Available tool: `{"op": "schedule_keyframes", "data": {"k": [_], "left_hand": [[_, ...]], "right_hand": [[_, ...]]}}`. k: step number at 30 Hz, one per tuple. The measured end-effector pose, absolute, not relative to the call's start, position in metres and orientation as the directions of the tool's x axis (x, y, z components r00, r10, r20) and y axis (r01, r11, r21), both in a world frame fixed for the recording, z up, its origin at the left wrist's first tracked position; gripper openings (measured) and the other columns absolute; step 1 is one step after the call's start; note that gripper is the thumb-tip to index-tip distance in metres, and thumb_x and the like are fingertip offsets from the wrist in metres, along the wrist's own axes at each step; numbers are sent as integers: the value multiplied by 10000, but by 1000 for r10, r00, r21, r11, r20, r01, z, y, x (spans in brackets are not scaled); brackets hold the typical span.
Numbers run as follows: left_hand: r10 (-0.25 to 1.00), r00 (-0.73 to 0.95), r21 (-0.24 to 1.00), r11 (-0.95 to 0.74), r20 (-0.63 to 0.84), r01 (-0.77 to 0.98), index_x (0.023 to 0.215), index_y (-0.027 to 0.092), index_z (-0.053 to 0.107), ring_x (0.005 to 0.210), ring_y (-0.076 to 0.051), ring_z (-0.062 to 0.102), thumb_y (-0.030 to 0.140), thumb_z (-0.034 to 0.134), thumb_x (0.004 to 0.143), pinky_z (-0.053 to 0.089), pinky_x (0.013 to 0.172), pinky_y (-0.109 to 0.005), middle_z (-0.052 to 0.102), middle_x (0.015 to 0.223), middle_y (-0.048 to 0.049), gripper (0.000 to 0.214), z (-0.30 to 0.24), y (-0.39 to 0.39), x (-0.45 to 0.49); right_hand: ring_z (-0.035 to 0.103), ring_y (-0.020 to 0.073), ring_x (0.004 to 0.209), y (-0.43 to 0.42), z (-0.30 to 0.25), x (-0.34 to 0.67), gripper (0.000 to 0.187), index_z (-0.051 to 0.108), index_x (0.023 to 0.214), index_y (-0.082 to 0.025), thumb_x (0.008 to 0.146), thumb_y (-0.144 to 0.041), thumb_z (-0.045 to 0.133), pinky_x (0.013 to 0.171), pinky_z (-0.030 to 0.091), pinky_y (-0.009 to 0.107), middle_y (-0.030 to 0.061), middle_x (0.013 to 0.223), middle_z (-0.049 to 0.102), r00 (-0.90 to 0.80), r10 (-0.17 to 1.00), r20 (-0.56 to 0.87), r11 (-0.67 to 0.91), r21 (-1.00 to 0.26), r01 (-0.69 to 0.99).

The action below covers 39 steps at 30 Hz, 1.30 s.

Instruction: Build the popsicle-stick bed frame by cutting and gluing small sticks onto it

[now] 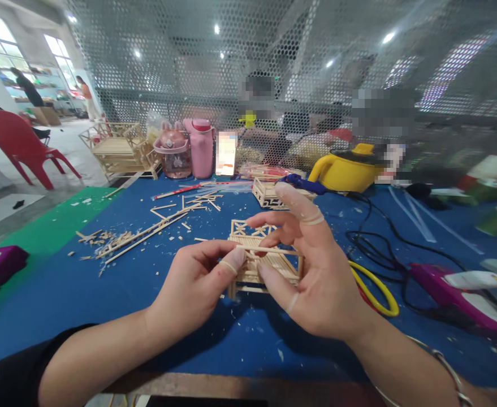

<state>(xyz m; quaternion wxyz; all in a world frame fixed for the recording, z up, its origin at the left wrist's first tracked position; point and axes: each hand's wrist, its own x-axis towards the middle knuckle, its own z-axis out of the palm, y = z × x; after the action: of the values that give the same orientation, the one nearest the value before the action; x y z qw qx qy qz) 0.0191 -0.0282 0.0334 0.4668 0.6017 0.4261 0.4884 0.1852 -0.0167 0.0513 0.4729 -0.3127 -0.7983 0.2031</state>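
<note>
The miniature slatted frame (pixel 282 263) looks like bare, matt wood. The blue table covering (pixel 121 305) is matt and smooth; the red chair (pixel 14 135) looks like smooth plastic, the yellow pot (pixel 345 173) glossy, the perforated panel (pixel 180 62) grey metal, the black sleeve (pixel 11 364) dull cloth.

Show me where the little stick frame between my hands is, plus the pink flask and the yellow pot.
Stick frame (pixel 281 262): head view, on its slatted deck.
Pink flask (pixel 201 155): head view, on its body's middle.
Yellow pot (pixel 352 177): head view, on its side wall.
</note>
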Motion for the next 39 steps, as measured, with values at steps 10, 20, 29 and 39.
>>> {"op": "schedule_keyframes", "data": {"k": [10,20,29,39], "left_hand": [[967,140,966,-230,213,116,936,160,708,665,-126,586,352,549,857,480,616,-207,679,718,-24,261,31,-30,19],[960,105,939,-276,259,204,836,157,697,615,-123,576,368,541,853,478,577,-212,660,696,-26,263,30,-33,18],[958,105,936,-283,266,208,843,169,708,630,-125,579,349,545,849,476,560,-202,696,748,-33,243,30,-32,19],[962,104,944,-269,253,193,846,149,705,585,-104,548,343,547,847,451,525,-184,678,709,-28,250,33,-32,19]], "right_hand": [[620,134,726,-14,52,185,859,165,1424,-416,769,-84,609,663,589,331,23,1150,575,-363,703,611,707,-655,267],[603,195,994,-11,52,184,905,149,1428,-426,751,-68,632,686,590,314,23,1165,570,-337,713,614,694,-687,217],[599,185,943,-16,52,183,889,161,1432,-396,743,-68,616,730,579,342,37,1231,534,-339,716,611,693,-679,242],[589,183,893,-16,52,184,829,175,1419,-392,765,-85,581,840,531,415,28,1176,540,-317,702,638,711,-653,259]]}}
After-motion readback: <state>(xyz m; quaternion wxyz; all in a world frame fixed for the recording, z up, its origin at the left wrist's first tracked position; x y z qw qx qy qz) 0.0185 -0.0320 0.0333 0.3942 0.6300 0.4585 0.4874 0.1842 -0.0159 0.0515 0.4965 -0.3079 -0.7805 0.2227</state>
